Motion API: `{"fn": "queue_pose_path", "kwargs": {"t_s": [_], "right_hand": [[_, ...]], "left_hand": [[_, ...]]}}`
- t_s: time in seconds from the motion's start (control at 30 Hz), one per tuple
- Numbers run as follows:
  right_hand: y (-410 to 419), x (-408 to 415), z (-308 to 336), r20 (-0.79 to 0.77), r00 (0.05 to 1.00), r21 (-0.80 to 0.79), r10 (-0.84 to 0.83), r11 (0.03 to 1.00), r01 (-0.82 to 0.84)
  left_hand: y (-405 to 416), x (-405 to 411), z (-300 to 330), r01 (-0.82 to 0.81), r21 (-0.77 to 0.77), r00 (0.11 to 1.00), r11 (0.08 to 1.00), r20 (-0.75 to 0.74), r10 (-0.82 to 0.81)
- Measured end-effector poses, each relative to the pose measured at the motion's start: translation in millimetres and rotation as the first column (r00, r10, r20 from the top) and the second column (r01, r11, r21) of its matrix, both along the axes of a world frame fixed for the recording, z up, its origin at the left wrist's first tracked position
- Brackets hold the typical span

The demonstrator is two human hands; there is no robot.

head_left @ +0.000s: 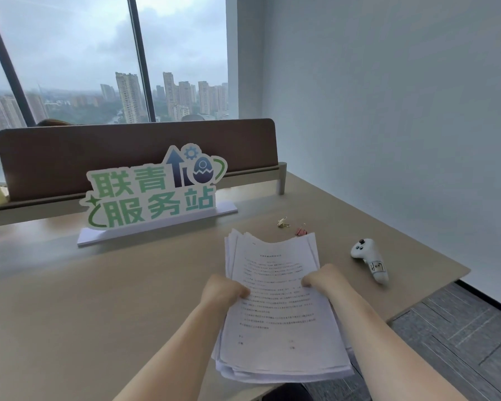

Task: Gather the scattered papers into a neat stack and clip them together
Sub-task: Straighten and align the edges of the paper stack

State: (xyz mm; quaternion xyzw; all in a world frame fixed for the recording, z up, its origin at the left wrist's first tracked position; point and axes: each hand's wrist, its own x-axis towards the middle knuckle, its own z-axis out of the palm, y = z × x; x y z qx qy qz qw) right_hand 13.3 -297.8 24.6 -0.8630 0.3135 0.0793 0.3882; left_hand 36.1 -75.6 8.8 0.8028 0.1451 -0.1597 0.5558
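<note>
High-rise office. Beige desk [99, 285] w/ brown divider screen [128, 157], standing cut-out sign [154, 192], binder clips [292, 225], floor-to-ceiling window [99, 68] over city towers, grey carpet tiles [460, 328].

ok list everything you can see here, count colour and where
papers: one uneven stack, white with print, held over the desk's near edge
binder clips: two, one gold, one pink, on the desk just beyond the papers
controller: one, white, on the desk right of the papers
sign: one, green and white, standing at the desk's back
divider: one, brown, behind the sign
desk: one, beige
left hand: gripping the papers' left edge
right hand: gripping their right edge
</note>
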Motion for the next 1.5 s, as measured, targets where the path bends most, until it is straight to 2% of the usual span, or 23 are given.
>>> {"fn": "queue_pose_path", "kwargs": {"t_s": [0.13,0.3,0.4,0.57,0.67,0.87,0.93,1.03,1.13,1.27,1.33,1.4,1.5], "right_hand": [[9.7,4.5,1.3,0.045,0.999,0.01,0.019,1.0,-0.019],[23.6,4.0,-2.9,-0.036,0.999,-0.239,0.027,0.971,-0.035],[23.8,4.2,2.8,-0.035,0.998,-0.26,0.053,0.964,-0.06],[16.1,9.5,9.3,0.007,0.999,-0.121,0.049,0.992,-0.048],[16.9,10.5,8.7,0.031,1.0,0.033,0.004,0.999,-0.005],[18.7,3.8,-5.6,0.086,0.994,0.31,-0.067,0.95,0.037],[18.5,1.2,-10.0,0.164,0.983,0.386,-0.081,0.923,0.012],[19.9,-1.0,-12.6,0.334,0.937,0.447,-0.104,0.892,-0.06],[26.6,-2.8,-3.1,0.489,0.867,0.437,-0.097,0.887,-0.147],[40.8,-3.6,22.4,0.67,0.737,0.366,-0.092,0.905,-0.22],[49.6,-4.8,37.9,0.736,0.67,0.337,-0.098,0.911,-0.237],[60.1,-6.0,54.3,0.792,0.602,0.318,-0.103,0.91,-0.264],[78.2,-6.1,78.8,0.863,0.492,0.294,-0.118,0.909,-0.297]], "left_hand": [[3.5,2.8,4.7,-0.009,0.017,0.999,1.0,0.033,0.008],[8.9,3.5,0.8,-0.02,0.044,0.999,0.999,0.048,0.018],[7.5,2.8,-1.1,-0.028,0.082,0.997,0.996,0.07,0.022],[9.0,3.0,-3.4,-0.025,0.096,0.996,0.995,0.088,0.016],[10.3,3.3,-5.8,-0.023,0.081,0.995,0.996,0.095,0.015],[15.7,4.5,-10.3,-0.045,0.018,0.994,0.999,0.1,0.043],[18.2,5.4,-13.0,-0.055,-0.04,0.992,0.998,0.108,0.059],[23.1,3.6,-11.7,-0.08,-0.147,0.987,0.986,0.127,0.099],[31.1,5.2,-5.3,-0.077,-0.28,0.977,0.957,0.17,0.128],[47.9,8.2,14.6,-0.056,-0.506,0.973,0.861,0.167,0.162],[55.3,7.1,30.4,-0.031,-0.571,0.972,0.821,0.175,0.158],[60.4,6.3,49.4,-0.004,-0.584,0.949,0.812,0.254,0.187],[66.3,5.5,78.3,0.024,-0.574,0.846,0.818,0.448,0.289]]}}
